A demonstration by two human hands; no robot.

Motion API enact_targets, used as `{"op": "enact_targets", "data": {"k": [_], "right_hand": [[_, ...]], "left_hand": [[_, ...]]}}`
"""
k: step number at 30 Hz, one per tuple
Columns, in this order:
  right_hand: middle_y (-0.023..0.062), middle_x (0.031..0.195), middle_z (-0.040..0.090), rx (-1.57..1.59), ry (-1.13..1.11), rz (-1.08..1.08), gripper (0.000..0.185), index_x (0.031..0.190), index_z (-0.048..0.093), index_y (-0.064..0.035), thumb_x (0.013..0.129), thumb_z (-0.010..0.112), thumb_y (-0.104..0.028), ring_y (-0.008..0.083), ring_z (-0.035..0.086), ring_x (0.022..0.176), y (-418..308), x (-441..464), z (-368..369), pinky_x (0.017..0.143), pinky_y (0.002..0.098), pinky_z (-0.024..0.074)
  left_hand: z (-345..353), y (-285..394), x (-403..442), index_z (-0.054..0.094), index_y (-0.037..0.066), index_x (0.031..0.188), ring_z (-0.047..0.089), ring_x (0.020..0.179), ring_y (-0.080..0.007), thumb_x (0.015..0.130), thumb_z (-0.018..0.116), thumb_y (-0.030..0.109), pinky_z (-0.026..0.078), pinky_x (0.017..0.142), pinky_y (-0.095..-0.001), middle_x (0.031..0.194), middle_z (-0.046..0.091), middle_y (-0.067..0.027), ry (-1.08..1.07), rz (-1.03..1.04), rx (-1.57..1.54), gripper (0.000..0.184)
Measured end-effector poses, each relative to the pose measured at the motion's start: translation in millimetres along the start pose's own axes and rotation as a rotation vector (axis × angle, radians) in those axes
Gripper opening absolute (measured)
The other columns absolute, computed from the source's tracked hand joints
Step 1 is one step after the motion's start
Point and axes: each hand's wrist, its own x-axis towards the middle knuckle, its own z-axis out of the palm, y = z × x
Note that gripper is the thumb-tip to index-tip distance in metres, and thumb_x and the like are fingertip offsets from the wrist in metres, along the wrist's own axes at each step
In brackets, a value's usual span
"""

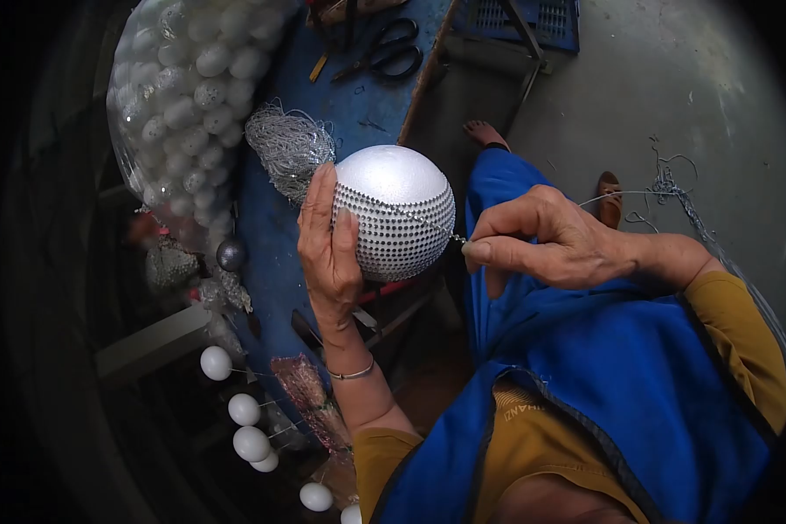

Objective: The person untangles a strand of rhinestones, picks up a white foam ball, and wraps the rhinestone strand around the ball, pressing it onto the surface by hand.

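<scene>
My left hand (330,258) holds the side of a large white ball (395,175), its fingers and thumb pressed on the surface. Rows of small dark, shiny beads wrap the lower part of the ball, while its top is bare white. My right hand (541,240), to the right of the ball, pinches a beaded string (457,237) between thumb and finger. The string runs slack-free from the ball's surface to my fingertips. A tangled bundle of silvery strands (290,144) lies on the blue table just left of the ball.
On the blue table (275,253) lie black scissors (384,59). A clear bag of white balls (196,96) stands at the upper left. Several small white balls on sticks (251,444) are at the lower left. Loose strands (668,185) hang at the right; a blue crate (557,22) is above.
</scene>
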Motion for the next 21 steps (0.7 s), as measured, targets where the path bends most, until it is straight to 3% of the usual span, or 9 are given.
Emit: {"op": "enact_targets", "data": {"k": [3,5,9,14,21], "right_hand": [[0.0062,0.066,0.066,-0.016,-0.006,-0.003,0.026,0.087,0.063,0.0008,0.094,0.052,-0.022,0.0083,0.062,0.063,-4.4,-0.5,1.7,0.055,0.0227,0.0454],[0.0062,0.065,0.066,-0.037,-0.008,-0.011,0.026,0.087,0.063,0.0009,0.094,0.052,-0.022,0.0081,0.062,0.063,-5.5,-1.6,1.7,0.055,0.0226,0.0452],[0.0062,0.065,0.066,-0.019,-0.02,-0.025,0.026,0.086,0.063,0.0011,0.094,0.052,-0.022,0.0077,0.062,0.062,-1.0,-0.4,2.9,0.054,0.0222,0.0447],[0.0063,0.066,0.066,0.007,-0.021,-0.006,0.026,0.087,0.063,0.0012,0.094,0.052,-0.022,0.0077,0.061,0.061,0.6,-3.1,2.2,0.054,0.0223,0.0448],[0.0058,0.066,0.066,-0.007,-0.01,-0.028,0.027,0.087,0.063,0.001,0.094,0.052,-0.022,0.0077,0.061,0.062,-1.0,-4.3,3.7,0.054,0.0223,0.0446]], "left_hand": [[6.5,-11.9,-0.2,0.052,0.003,0.126,0.047,0.12,-0.0321,0.081,0.059,0.038,0.022,0.107,-0.0478,0.126,0.053,-0.0201,0.067,0.085,-0.021,0.058],[3.5,-12.3,2.4,0.053,0.004,0.126,0.047,0.12,-0.0321,0.078,0.062,0.039,0.023,0.107,-0.0476,0.126,0.053,-0.0194,-0.003,0.235,0.177,0.06],[-10.9,-12.5,9.7,0.054,0.005,0.125,0.047,0.12,-0.0319,0.076,0.065,0.04,0.023,0.107,-0.0467,0.128,0.052,-0.0179,-0.131,0.215,0.228,0.061],[3.7,-11.5,-2.6,0.056,0.006,0.123,0.048,0.121,-0.031,0.076,0.066,0.036,0.023,0.107,-0.0461,0.129,0.052,-0.0146,0.059,0.198,0.114,0.057],[5.0,-3.3,2.3,0.056,0.007,0.123,0.047,0.121,-0.0294,0.072,0.071,0.04,0.022,0.108,-0.046,0.13,0.052,-0.0123,0.039,0.307,0.153,0.063]]}}
